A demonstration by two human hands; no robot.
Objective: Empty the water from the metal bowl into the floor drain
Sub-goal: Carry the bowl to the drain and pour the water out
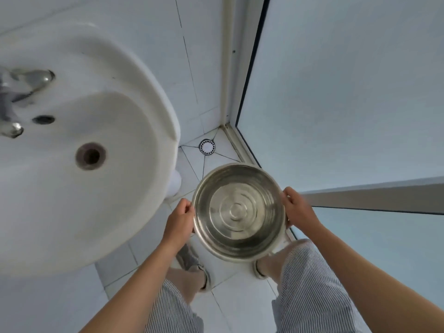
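A round metal bowl (237,211) is held level above the tiled floor, with ripples of water showing over its ringed bottom. My left hand (180,218) grips its left rim and my right hand (296,207) grips its right rim. The floor drain (207,146), a small round grate with white slots, sits in the floor corner beyond the bowl's far edge, where dark grout lines meet.
A white pedestal washbasin (125,68) with a metal tap (31,82) fills the left side, overhanging the floor near my left hand. A frosted glass door (336,92) with a dark frame stands on the right. My own legs and slippers are below the bowl.
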